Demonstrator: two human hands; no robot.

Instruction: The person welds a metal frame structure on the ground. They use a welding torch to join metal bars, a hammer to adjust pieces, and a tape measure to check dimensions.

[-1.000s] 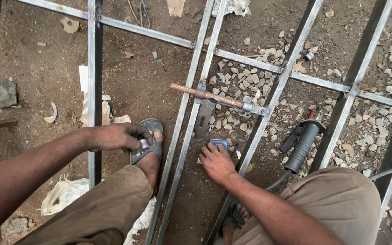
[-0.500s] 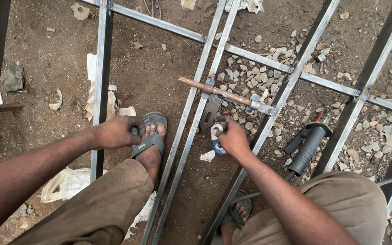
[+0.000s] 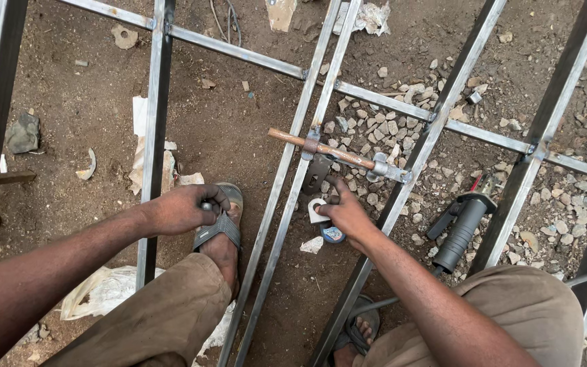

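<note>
Two hands (image 3: 186, 209), two sandals (image 3: 220, 224), one hammer (image 3: 338, 153)

1. The metal frame (image 3: 287, 163) is dull silver-grey, with darker patches at its welded joints.
2. The sliding bolt (image 3: 321, 147) is rusty copper-brown, and its brackets are pale grey.
3. The ground (image 3: 239, 136) is reddish-brown dirt; at the right lie pale grey and beige stones (image 3: 375, 126).
4. The grinder (image 3: 460, 228) is black with a red spot at its far end.
5. The sandal (image 3: 222, 228) is grey.
6. The trousers (image 3: 157, 319) are khaki-brown.
7. The small plate (image 3: 316, 209) is whitish; the round thing (image 3: 333, 234) beside it is blue.
8. The crumpled bag (image 3: 103, 292) is dirty white.
</note>
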